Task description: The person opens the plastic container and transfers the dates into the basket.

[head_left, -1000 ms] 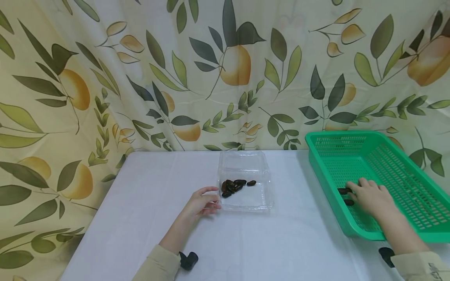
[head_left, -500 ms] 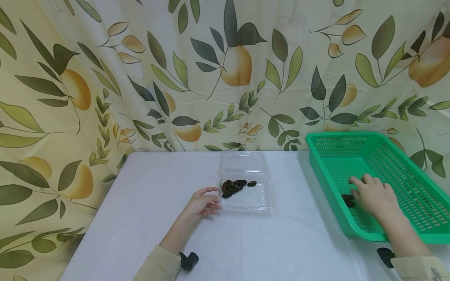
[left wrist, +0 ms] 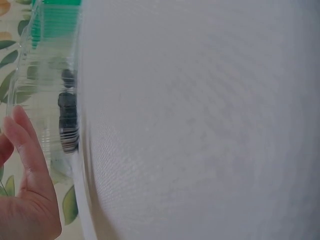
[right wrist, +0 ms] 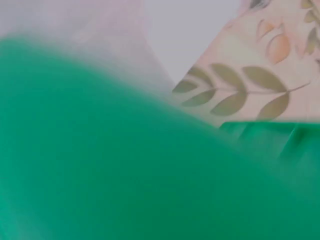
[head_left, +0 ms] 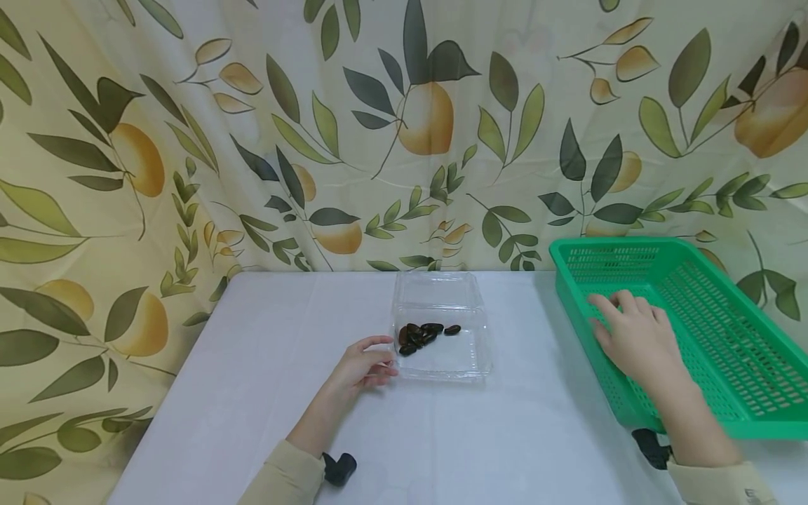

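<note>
1. A clear plastic box (head_left: 445, 361) sits near the middle of the far edge of the white-covered counter (head_left: 284, 322), its lid (head_left: 438, 289) open toward that edge.
2. Dark oval pieces (head_left: 413, 337) lie heaped in the box's left part; a lone piece (head_left: 452, 330) lies just right of them.
3. The left hand (head_left: 358, 366) is at the box's left side, grip apart, fingers fairly straight; light steadying pressure there should suffice.
4. The right hand (head_left: 637, 344) is palm-down over the left side of the green basket (head_left: 621, 240), toward the counter's right edge. Whether its grip is clamped on a piece, I cannot tell.
5. If loaded, it should clear the basket's rim, then release low over the box's bare right part.
</note>
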Tool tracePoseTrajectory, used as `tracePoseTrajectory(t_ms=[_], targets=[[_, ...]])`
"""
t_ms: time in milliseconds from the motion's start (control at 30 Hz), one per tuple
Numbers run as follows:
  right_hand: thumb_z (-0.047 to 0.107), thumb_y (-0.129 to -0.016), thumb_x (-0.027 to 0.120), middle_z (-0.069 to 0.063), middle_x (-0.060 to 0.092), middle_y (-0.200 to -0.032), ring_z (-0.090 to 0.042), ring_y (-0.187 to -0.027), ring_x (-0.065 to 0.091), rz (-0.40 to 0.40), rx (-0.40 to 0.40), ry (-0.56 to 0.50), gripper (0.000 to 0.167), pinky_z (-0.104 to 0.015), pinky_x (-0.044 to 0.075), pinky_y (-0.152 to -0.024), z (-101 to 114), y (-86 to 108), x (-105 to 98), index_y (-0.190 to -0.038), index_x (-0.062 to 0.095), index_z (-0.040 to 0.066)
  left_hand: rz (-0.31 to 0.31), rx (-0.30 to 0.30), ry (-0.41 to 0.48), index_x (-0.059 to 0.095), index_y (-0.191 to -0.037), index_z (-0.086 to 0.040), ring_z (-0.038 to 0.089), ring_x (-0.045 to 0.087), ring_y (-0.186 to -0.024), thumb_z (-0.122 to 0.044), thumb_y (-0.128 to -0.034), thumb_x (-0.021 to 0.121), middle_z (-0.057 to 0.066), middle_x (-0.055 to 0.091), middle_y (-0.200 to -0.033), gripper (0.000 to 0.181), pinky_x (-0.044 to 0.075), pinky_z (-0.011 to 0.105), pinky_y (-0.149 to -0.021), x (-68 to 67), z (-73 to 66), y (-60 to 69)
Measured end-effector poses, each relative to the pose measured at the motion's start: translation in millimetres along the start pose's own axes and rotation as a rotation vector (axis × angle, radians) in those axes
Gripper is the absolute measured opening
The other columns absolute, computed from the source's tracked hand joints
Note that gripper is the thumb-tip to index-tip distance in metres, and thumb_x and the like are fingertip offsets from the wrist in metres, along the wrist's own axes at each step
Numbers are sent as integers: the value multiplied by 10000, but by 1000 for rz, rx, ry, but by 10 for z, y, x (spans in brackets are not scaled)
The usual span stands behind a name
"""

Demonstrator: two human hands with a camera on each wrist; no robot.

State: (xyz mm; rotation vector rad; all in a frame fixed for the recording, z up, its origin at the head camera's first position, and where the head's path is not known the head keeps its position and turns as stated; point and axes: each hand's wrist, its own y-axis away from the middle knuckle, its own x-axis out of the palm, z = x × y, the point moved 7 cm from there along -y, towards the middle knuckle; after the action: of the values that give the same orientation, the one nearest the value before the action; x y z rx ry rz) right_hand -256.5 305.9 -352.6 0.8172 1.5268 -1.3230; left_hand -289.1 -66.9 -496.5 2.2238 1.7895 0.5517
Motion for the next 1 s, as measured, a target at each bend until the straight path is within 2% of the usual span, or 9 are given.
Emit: tracePoseTrajectory(t_ms=[167, 367, 700, 1000], targets=[[114, -794, 661, -187, 491, -978, -365, -823, 468, -40, -30, -20, 374, -562, 380, -725, 272, -125, 64, -1143, 530, 94, -2, 4, 0, 507, -1250, -37, 134, 650, -621, -39, -842, 590, 52, 628, -771, 416, 525, 216, -516, -3, -9, 9], [128, -798, 671, -161, 506, -950, -339, -818, 477, -55, -78, -30, 332, -524, 402, -725, 567, -311, 286, -1109, 556, 108, 7, 5, 5, 496, -1257, -34, 135, 651, -625, -47, -848, 584, 39, 613, -758, 419, 523, 213, -516, 0, -8, 7], [171, -809, 682, -128, 513, -969, -318, -893, 492, 53, -131, -8, 344, -473, 419, -807, 982, -540, 693, -1128, 567, 117, 13, 2, -2, 479, -1275, -27, 132, 653, -634, -48, -849, 586, 28, 621, -754, 440, 527, 216, -525, 12, -1, 5], [202, -799, 701, -106, 521, -967, -292, -906, 508, 122, -214, 16, 359, -472, 430, -844, 1276, -600, 934, -1119, 579, 94, 15, 1, -1, 479, -1279, -32, 128, 651, -631, -59, -845, 607, 23, 624, -746, 453, 525, 214, -524, 1, -4, 7]])
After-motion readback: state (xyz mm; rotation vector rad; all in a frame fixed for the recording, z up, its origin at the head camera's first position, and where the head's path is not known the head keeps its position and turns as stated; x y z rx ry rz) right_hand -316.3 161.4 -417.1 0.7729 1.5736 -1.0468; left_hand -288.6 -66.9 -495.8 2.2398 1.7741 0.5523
